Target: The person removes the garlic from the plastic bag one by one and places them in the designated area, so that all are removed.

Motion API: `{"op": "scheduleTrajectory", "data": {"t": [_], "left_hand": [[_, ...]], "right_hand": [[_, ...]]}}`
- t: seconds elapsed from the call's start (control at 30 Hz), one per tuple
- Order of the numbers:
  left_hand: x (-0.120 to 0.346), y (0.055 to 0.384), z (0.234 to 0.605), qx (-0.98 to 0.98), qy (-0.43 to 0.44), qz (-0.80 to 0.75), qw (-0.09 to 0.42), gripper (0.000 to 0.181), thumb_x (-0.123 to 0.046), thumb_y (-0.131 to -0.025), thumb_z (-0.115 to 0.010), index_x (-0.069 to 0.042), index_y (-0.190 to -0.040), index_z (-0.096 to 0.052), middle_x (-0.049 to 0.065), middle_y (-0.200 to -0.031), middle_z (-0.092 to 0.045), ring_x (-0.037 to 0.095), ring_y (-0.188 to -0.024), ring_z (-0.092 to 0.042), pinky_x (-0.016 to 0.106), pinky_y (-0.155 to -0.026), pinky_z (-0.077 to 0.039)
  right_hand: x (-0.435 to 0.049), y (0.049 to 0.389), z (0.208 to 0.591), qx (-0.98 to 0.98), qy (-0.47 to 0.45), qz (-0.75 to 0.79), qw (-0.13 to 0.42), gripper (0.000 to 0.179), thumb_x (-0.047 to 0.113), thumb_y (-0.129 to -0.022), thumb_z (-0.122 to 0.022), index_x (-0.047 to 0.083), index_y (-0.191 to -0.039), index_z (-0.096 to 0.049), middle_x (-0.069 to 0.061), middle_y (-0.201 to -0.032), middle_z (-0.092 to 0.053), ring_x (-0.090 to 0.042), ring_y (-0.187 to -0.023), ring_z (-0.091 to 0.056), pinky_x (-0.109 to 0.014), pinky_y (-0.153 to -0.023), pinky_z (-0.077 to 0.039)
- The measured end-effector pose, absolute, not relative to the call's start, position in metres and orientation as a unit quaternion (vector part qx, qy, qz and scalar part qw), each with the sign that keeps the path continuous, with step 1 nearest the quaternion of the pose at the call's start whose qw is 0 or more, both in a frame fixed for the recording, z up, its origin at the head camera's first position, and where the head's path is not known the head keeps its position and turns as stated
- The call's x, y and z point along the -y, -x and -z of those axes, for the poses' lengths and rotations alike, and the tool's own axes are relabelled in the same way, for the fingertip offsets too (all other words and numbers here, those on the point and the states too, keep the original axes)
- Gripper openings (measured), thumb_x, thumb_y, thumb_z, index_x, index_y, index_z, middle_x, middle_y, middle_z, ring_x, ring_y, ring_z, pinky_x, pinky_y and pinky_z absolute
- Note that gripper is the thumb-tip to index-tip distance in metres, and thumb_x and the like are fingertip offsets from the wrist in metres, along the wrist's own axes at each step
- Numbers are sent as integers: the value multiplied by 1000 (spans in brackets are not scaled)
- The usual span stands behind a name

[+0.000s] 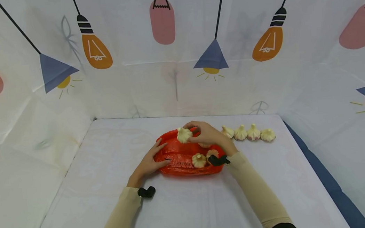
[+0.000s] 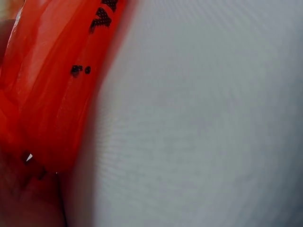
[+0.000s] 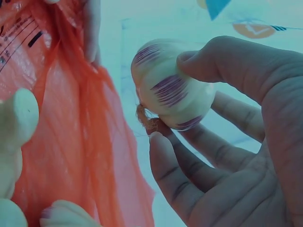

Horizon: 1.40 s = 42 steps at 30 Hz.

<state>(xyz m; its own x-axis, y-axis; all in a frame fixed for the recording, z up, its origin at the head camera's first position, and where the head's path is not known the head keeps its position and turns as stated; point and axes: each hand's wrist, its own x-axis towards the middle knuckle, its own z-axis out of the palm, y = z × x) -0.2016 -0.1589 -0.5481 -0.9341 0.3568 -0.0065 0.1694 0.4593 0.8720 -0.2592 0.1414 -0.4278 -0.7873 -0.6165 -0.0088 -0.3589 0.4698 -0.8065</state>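
White cloth backdrop (image 1: pixel 131 92) printed with lamps and bulbs, standing along far side and both flanks; white table (image 1: pixel 181 204) below it; beige sleeves (image 1: pixel 260 191) reach in from near side, a black wrist piece (image 1: pixel 147 192) at the left cuff.

Red plastic bag (image 1: pixel 179 148) sits mid-table, mouth spread; dark print on it shows up close in both wrist views.

Right hand (image 1: pixel 209 133) is over the bag's far right part, thumb and fingers clamped on a garlic bulb; left hand (image 1: pixel 149 162) lies on the bag's left end, thumb and fingers apart, thumb toward near side, fingers toward far side; can't tell if any plastic is nipped between them.

Held garlic bulb (image 1: pixel 183 135) is at the right hand's fingertips, left of the palm, over the bag's far part in head view; it's to the right of the left hand, not touching it; purple streaks on its skin.

Row of garlic bulbs (image 1: pixel 253 132) on the table, right of the bag and of the right hand, four visible; loose garlic bulbs (image 1: pixel 199 160) in the bag's near right part, partly covered by the right wrist gear.
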Motion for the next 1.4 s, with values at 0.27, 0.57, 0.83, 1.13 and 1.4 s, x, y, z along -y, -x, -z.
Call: {"op": "scheduleTrajectory", "data": {"t": [0.27,0.57,0.83,1.13,1.4], "left_hand": [[157,201,549,-848,-154,-499,96,80,-38,-87,-81,-24,-157,-45,-5,-174,-14,34,-160,-11,69,-123,-16],[156,202,548,-847,-153,-499,102,82,-43,-87,-80,-23,-158,-44,-6,-174,-13,34,-161,-10,69,-123,-16],[156,201,549,-844,-153,-504,101,81,-38,-87,-82,-24,-157,-44,-5,-174,-14,34,-161,-10,69,-123,-15],[158,200,549,-845,-150,-504,101,80,-38,-87,-82,-26,-157,-45,-6,-174,-14,34,-160,-10,69,-123,-16],[160,201,545,-849,-145,-495,111,78,-41,-87,-81,-20,-155,-48,-3,-174,-14,36,-160,-11,69,-123,-17]], "right_hand": [[-153,237,432,-822,253,496,118,50,20,-93,-77,18,-140,-60,-7,-143,-60,-32,-119,-66,-45,-97,-58],[-168,206,432,-788,201,578,62,49,14,-93,-76,17,-140,-60,-9,-144,-58,-34,-111,-68,-34,-84,-61],[-187,185,433,-810,166,563,-3,49,20,-94,-76,20,-140,-60,-6,-144,-57,-31,-113,-66,-28,-86,-59],[-218,178,442,-791,117,592,-101,50,6,-92,-76,5,-140,-59,-15,-140,-60,-9,-107,-65,-15,-86,-56],[-239,173,457,-789,45,592,-157,52,2,-88,-79,0,-137,-61,-18,-138,-61,-1,-101,-64,-10,-83,-55]]}}
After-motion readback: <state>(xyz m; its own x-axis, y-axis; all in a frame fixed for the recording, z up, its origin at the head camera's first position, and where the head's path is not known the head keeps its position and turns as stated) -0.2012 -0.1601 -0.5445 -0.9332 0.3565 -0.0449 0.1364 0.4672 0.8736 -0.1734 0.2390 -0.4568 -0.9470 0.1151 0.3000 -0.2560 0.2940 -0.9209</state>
